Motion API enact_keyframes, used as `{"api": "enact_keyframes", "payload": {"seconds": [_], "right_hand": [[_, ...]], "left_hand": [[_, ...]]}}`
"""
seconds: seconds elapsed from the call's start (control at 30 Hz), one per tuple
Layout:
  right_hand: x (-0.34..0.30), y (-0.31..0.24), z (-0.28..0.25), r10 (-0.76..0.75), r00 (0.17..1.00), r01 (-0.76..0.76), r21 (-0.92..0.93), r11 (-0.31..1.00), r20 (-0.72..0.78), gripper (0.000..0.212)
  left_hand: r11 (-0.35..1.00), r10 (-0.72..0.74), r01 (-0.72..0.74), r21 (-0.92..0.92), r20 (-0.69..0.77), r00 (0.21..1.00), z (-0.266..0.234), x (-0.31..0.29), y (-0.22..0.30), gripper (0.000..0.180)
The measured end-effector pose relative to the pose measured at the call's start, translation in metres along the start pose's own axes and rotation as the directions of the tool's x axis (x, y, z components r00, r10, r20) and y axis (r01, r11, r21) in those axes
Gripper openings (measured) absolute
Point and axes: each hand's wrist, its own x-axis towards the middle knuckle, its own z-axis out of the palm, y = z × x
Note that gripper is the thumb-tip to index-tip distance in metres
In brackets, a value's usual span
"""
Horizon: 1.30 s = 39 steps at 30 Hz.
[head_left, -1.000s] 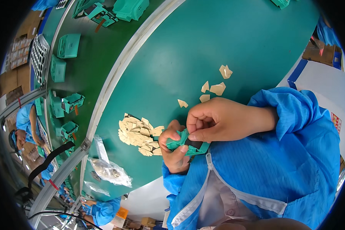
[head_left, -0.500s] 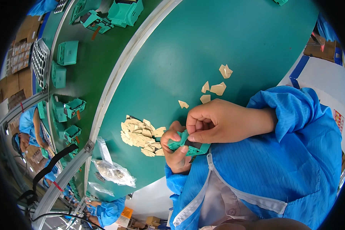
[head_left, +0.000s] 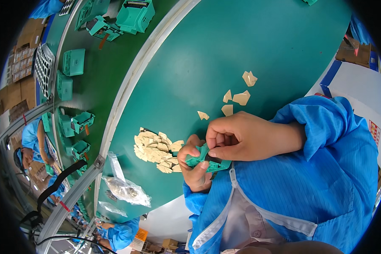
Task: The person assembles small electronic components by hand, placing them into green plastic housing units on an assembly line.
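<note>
Item: small green moulded plastic part [head_left: 204,157], held close before my chest above the green table [head_left: 241,51]. I see my left hand [head_left: 194,169] clasped beneath it; my right hand [head_left: 241,135], fingertips pinched shut, meets its upper right edge. Long axis slants down toward my right.

Clear plastic bags [head_left: 125,189], crinkled and holding small dark parts, lie at the near edge of the green table, left of the person. Brown cardboard boxes [head_left: 354,53] sit at far right (one beside a blue-edged white board), more boxes [head_left: 23,63] stacked at far left. An orange label [head_left: 139,235] shows low down, below the table edge.
</note>
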Motion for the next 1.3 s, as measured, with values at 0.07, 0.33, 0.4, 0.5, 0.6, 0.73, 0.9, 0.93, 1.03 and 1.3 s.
{"api": "enact_keyframes", "payload": {"seconds": [0.07,0.33,0.4,0.5,0.6,0.73,0.9,0.93,1.03,1.3], "right_hand": [[-0.003,0.004,0.003,-0.109,0.991,0.113,0.043,0.993,-0.083,0.010],[-0.006,0.002,0.001,-0.046,0.998,0.046,0.012,0.999,-0.043,0.011],[-0.006,0.003,0.002,-0.046,0.998,0.046,0.016,0.999,-0.047,0.011],[-0.005,0.003,0.002,-0.051,0.997,0.051,-0.003,0.999,-0.049,0.011],[-0.005,0.001,0.001,-0.048,0.997,0.049,0.013,0.999,-0.059,0.010],[-0.005,-0.001,0.002,-0.071,0.995,0.071,-0.005,0.997,-0.067,0.017],[-0.001,0.011,-0.003,-0.080,0.994,0.071,-0.124,0.990,-0.070,0.022],[0.000,0.020,-0.003,-0.050,0.998,0.051,0.018,0.999,-0.033,0.020],[-0.001,0.024,-0.001,0.030,0.999,-0.023,0.210,0.977,-0.028,0.027],[0.006,0.016,0.005,-0.276,0.961,0.264,-0.341,0.902,0.012,0.037]], "left_hand": [[1.000,-0.005,0.005,0.000,0.010,1.000,0.000,0.001,0.002,0.030],[1.000,-0.002,0.002,0.011,0.014,1.000,0.003,-0.001,0.001,0.030],[1.000,-0.005,0.005,0.009,0.012,1.000,0.004,-0.001,0.001,0.030],[1.000,-0.007,0.007,-0.006,0.016,1.000,0.003,-0.001,0.001,0.030],[1.000,-0.008,0.008,0.002,0.020,1.000,0.004,0.000,0.001,0.030],[1.000,0.012,-0.012,-0.020,0.016,1.000,0.006,0.000,0.002,0.029],[0.998,0.050,-0.042,-0.057,0.149,0.988,-0.009,0.000,0.002,0.027],[0.997,0.034,-0.023,-0.077,0.142,0.989,-0.008,0.000,0.000,0.027],[0.995,0.025,-0.011,-0.096,0.144,0.989,-0.008,0.000,0.000,0.028],[0.914,0.284,-0.315,0.256,0.151,0.947,0.025,0.013,0.019,0.052]]}}
